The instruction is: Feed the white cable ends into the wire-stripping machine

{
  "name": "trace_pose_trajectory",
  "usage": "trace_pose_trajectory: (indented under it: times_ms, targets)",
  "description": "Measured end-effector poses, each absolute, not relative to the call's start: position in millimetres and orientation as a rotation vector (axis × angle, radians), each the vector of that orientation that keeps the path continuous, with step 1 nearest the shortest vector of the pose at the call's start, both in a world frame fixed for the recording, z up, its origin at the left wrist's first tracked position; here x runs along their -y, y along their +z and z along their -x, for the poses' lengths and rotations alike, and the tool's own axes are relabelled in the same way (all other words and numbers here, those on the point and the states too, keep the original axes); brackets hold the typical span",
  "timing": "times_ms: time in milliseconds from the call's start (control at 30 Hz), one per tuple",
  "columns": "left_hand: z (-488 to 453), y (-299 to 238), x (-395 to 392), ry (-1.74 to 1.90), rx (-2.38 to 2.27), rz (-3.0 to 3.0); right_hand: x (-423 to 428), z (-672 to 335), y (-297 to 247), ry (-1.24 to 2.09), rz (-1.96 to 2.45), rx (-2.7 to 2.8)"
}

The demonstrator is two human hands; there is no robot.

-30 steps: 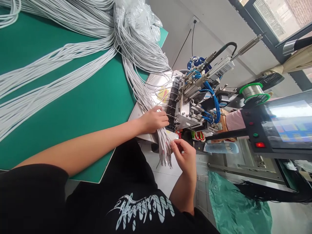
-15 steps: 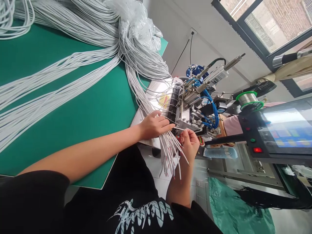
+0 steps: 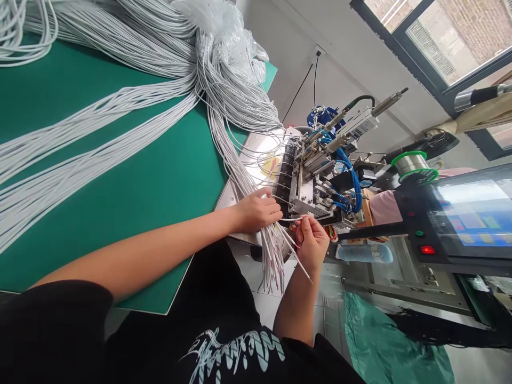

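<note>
My left hand (image 3: 259,211) is closed around a bundle of thin white cables (image 3: 272,256), whose loose ends fan out and hang below it, some with reddish tips. To its right my right hand (image 3: 312,234) pinches the end of a single white cable (image 3: 292,219) between thumb and fingers. That cable runs across from the left hand. Just beyond both hands stands a metal machine (image 3: 306,189) with blue air hoses, and several single cables lead over its metal bed into a black strip along its edge.
A green table (image 3: 168,176) at left carries long white cable bundles (image 3: 100,154) and a clear plastic bag (image 3: 224,26). Right of the machine are a wire spool (image 3: 414,164) with green flanges, a control screen (image 3: 476,213) and a blue bottle (image 3: 365,253). Green sheeting (image 3: 392,341) lies lower right.
My left fingers, stretched out before, have curled in around the bundle. The right hand has shifted slightly down, still pinching a cable. Fewer cable ends now hang in front of the right forearm.
</note>
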State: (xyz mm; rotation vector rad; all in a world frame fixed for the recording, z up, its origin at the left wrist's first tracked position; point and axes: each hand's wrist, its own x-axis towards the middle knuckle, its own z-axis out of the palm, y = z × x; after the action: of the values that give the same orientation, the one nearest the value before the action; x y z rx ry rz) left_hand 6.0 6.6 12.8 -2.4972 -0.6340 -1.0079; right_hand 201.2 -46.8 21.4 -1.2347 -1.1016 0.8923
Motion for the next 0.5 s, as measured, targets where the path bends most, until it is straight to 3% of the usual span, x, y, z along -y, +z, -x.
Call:
trace_pose_trajectory:
  times_ms: [133,367,500]
  targets:
    - [-8.1,8.5,-8.1,-0.998,0.653,2.482,47.8,-218.0,20.0,0.97,1.286,1.195]
    - [-12.6,7.2,-8.4,-0.984,0.724,2.428,42.5,-233.8,12.0,0.671,1.591,1.516]
    - [-13.2,5.9,-8.7,-0.953,0.772,2.454,34.8,-234.9,1.3,0.688,1.554,1.538]
